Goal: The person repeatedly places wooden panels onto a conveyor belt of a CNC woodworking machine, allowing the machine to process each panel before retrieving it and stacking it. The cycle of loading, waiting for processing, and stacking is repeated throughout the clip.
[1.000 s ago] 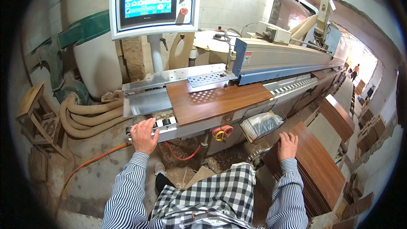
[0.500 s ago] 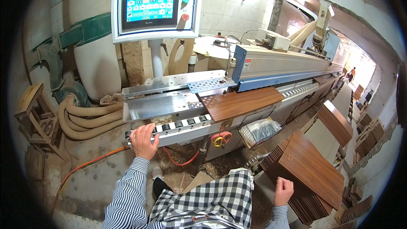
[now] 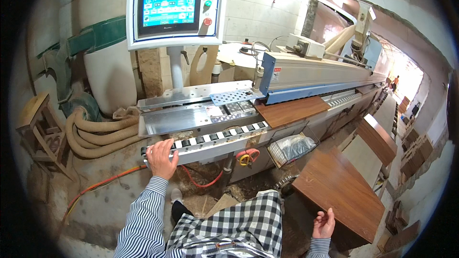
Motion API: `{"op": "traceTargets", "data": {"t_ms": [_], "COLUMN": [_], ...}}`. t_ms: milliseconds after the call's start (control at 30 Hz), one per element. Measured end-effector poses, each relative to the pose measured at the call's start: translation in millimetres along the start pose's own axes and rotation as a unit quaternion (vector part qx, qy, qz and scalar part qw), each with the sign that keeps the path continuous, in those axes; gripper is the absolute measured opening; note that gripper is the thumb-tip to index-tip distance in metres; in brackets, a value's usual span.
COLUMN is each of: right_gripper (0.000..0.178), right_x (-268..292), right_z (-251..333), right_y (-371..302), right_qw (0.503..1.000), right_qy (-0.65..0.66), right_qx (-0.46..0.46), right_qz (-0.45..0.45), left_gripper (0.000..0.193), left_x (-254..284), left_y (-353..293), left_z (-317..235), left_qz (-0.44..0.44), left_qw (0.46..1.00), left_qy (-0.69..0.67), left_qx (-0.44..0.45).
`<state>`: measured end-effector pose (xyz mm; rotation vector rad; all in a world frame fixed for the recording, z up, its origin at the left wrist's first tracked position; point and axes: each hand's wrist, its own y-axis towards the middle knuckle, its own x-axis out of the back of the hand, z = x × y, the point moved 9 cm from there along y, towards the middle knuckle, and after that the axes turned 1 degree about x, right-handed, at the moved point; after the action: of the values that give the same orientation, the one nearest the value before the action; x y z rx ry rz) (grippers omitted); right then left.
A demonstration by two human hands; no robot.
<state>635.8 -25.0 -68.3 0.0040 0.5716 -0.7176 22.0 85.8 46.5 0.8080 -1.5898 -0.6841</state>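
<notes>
Left hand (image 3: 162, 158), left of centre in the frame, rests on the end of the black-and-white roller rail (image 3: 210, 139); fingers bent and lying close together, thumb set apart. Right hand (image 3: 324, 225), lower right, has its fingers curled at the near edge of the large brown board (image 3: 342, 184), which lies at lower right; whether they pinch it cannot be told. A second board (image 3: 294, 111) lies beside the blue-edged beam (image 3: 318, 74), right of centre. Judgement: sound handling calls for a firm edge grip, even support and left fingertips clear of the rail's gaps.
</notes>
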Motion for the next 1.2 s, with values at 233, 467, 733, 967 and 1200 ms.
{"op": "traceTargets", "data": {"t_ms": [233,467,733,967,1200], "right_gripper": [0.029,0.011,0.022,0.026,0.016], "right_x": [53,102,-16,-178,-298], "right_z": [25,33,-19,-100,-181], "right_y": [-13,11,-22,-64,-99], "right_qw": [0.99,0.995,0.983,0.913,0.839], "right_qy": [0.099,0.086,0.11,0.073,0.058], "right_qx": [0.042,0.019,-0.049,-0.214,-0.329], "right_qz": [-0.094,-0.046,0.14,0.339,0.429], "left_gripper": [0.044,0.057,0.079,0.079,0.07], "left_x": [4,3,48,86,113], "left_y": [-1,-1,-31,-50,-69], "left_z": [3,1,-38,-66,17], "left_qz": [0.011,0.09,0.22,0.227,0.125], "left_qw": [1.0,0.995,0.961,0.957,0.988], "left_qy": [0.001,-0.03,-0.169,-0.172,-0.091], "left_qx": [-0.002,0.006,-0.014,-0.062,0.021]}}
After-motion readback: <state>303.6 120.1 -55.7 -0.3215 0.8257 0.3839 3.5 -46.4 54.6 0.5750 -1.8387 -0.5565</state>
